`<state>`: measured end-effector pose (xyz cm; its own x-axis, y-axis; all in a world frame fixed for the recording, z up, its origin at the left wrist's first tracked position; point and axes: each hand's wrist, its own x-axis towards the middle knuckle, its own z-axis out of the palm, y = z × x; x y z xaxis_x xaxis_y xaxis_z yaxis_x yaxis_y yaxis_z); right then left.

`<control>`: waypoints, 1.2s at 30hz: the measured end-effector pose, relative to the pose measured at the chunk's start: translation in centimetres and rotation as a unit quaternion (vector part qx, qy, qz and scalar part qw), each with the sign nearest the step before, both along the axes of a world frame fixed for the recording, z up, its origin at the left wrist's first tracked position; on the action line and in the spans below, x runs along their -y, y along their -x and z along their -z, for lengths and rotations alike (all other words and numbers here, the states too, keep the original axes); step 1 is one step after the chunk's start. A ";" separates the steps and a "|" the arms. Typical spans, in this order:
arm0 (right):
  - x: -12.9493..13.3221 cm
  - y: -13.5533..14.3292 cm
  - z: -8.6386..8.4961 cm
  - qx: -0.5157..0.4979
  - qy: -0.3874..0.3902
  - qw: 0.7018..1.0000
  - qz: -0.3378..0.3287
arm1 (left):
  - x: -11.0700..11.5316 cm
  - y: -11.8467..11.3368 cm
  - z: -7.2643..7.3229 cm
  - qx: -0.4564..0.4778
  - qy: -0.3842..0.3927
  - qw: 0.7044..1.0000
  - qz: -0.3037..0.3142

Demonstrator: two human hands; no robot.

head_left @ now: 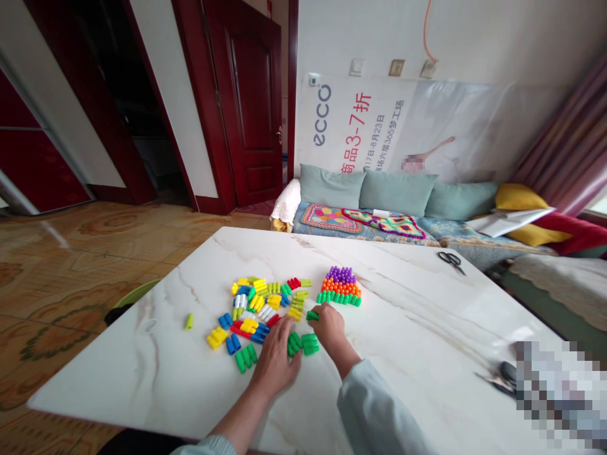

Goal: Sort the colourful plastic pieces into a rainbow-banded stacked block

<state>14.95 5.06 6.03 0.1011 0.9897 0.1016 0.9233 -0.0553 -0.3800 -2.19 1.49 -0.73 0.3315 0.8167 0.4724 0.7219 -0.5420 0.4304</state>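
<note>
Beyond the veined white counter (408, 360) are a sofa (431, 232) and a dark-red door (253, 114). The right hand (329, 325) pinches a green block (312, 315); the left hand (279, 357) is open beside coloured blocks (258, 302).

Saw blocks (257, 334) partly hidden by the left hand (276, 359), the curtain (569, 148) cut off at right. Couldn't decipher the pixelated patch (559, 398).

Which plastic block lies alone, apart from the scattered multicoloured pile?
The small lime-green plastic block, farthest left; blocks in the multicoloured pile lie clustered.
</note>
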 end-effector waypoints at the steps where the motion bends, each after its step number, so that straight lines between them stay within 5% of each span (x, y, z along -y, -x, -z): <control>1: 0.3 -0.6 0.2 -0.025 -0.034 0.999 -0.005 | 0.0 0.0 0.0 0.000 -0.001 1.000 0.001; 5: 1.3 -3.9 1.6 -0.166 -0.197 0.966 0.028 | 0.0 0.0 0.0 0.003 -0.004 1.000 0.005; 12: 1.5 -8.2 3.3 -0.226 -0.169 0.949 0.139 | 0.0 0.0 0.4 -0.007 -0.013 1.000 -0.002; 17: 0.9 -8.3 4.2 -0.193 -0.214 0.953 0.094 | 0.0 0.0 0.5 -0.006 -0.017 1.000 -0.004; 32: -0.5 -7.5 5.4 -0.226 -0.243 0.929 0.161 | 0.0 0.0 0.5 -0.004 -0.016 1.000 -0.002; 36: 0.9 -7.3 5.2 -0.202 -0.223 0.950 0.086 | 0.0 0.0 0.5 -0.005 -0.013 1.000 0.000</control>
<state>22.21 4.12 0.86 0.3767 0.8224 0.4262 0.6895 0.0582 -0.7219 -2.20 1.50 -1.25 0.3352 0.8047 0.4900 0.7263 -0.5520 0.4097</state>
